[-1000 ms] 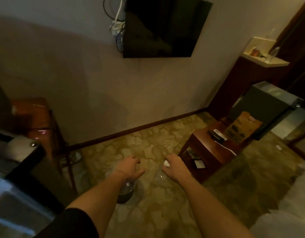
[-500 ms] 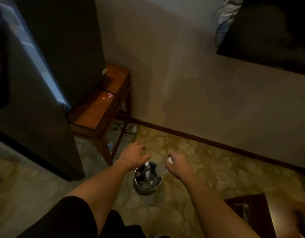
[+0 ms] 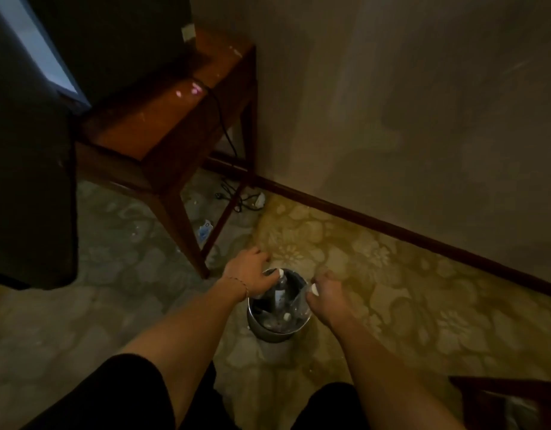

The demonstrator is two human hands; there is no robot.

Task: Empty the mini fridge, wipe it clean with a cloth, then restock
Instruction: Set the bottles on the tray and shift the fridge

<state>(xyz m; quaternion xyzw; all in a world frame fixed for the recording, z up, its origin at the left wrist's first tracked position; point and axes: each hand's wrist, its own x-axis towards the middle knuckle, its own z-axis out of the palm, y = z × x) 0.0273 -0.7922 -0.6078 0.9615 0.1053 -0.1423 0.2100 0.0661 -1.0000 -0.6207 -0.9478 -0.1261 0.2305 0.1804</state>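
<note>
Down on the patterned carpet (image 3: 392,259), just in front of my knees, stands a small metal bucket (image 3: 269,328) with water bottles inside it. One clear bottle (image 3: 280,294) stands upright in the middle of the bucket, its white cap near my left hand (image 3: 248,274). That hand reaches in from the left over the bucket's far rim, fingers curled at the top of this bottle; they seem to pinch its neck, though the dim light leaves the exact hold unclear. A thin bracelet (image 3: 237,282) circles my left wrist.

My right hand (image 3: 325,294) comes in from the right, curled around a second bottle (image 3: 300,301) that leans against the bucket's right edge. Its white cap shows beside my thumb, and its clear body angles down into the bucket. Another white cap (image 3: 287,316) lies lower down among the dark shapes inside, too murky to make out further.

To the far left, a wooden side table (image 3: 162,131) stands against the beige wall (image 3: 423,119), with a dark boxy appliance (image 3: 112,41) resting on top of it, probably the mini fridge. A black cord (image 3: 224,131) hangs down from the tabletop to a tangle of cable on the floor beneath. A dark baseboard (image 3: 392,228) runs along the foot of the wall. At the near right corner, the edge of another piece of dark wooden furniture (image 3: 501,398) shows.
</note>
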